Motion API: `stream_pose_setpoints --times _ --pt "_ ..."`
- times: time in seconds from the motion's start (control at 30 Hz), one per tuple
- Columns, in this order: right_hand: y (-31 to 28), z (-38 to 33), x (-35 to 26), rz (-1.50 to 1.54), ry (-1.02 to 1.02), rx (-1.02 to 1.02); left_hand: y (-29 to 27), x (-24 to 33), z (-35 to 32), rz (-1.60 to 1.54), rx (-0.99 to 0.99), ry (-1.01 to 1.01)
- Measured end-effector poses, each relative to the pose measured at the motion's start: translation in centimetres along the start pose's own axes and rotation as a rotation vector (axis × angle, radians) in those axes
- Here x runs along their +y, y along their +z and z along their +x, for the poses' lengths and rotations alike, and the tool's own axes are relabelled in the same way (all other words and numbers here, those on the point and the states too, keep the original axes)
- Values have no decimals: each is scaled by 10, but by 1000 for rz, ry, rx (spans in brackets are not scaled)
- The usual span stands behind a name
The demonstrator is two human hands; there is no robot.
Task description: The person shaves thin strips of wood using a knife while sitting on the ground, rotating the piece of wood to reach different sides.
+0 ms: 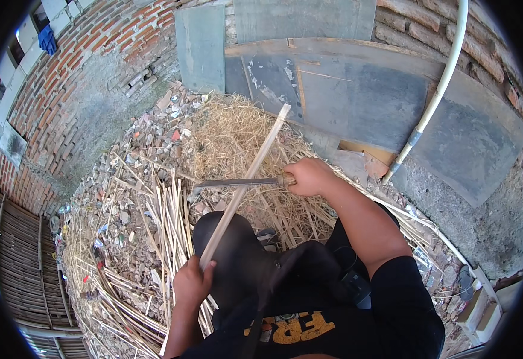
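Observation:
My left hand [192,283], low and left of centre, is closed around the lower end of a long, pale bamboo strip [265,143]. The strip slants up and away to the right, passing by my dark-clothed knee. To the right, my right hand [309,178] grips the wooden handle of a long-bladed knife [218,183]. Its dark blade points left and crosses the strip near the middle. Whether the edge bites into the strip cannot be made out. Under the blade and strip lies a heap of thin, curly shavings [231,128].
Many split bamboo strips [167,209] lie on the left beside my leg, over stony rubble [124,206]. Grey boards [357,96] lean against a brick wall ahead. A white pipe [438,99] runs down at the right. A slatted bamboo panel [19,257] stands far left.

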State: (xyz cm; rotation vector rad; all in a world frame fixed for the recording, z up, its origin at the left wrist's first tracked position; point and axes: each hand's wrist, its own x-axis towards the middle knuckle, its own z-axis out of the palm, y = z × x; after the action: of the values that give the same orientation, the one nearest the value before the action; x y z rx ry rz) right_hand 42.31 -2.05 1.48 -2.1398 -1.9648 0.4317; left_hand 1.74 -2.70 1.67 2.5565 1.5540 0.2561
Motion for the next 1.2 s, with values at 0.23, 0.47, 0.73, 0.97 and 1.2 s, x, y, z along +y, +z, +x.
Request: stream_pose_setpoints --times 0.23,0.47,0.73,0.97,1.2 --pt "1 0 2 -13 4 6 3 2 3 53 -47 -64" --pt "2 0 2 1 0 9 3 5 1 -118 -47 -70" --pt "-2 -2 -2 53 -22 16 14 -19 9 -270 -102 -33" --pt "6 5 18 121 42 87 12 -29 16 -449 -212 -54" --pt "3 -1 -7 58 -31 29 11 -26 14 -389 -195 -58"
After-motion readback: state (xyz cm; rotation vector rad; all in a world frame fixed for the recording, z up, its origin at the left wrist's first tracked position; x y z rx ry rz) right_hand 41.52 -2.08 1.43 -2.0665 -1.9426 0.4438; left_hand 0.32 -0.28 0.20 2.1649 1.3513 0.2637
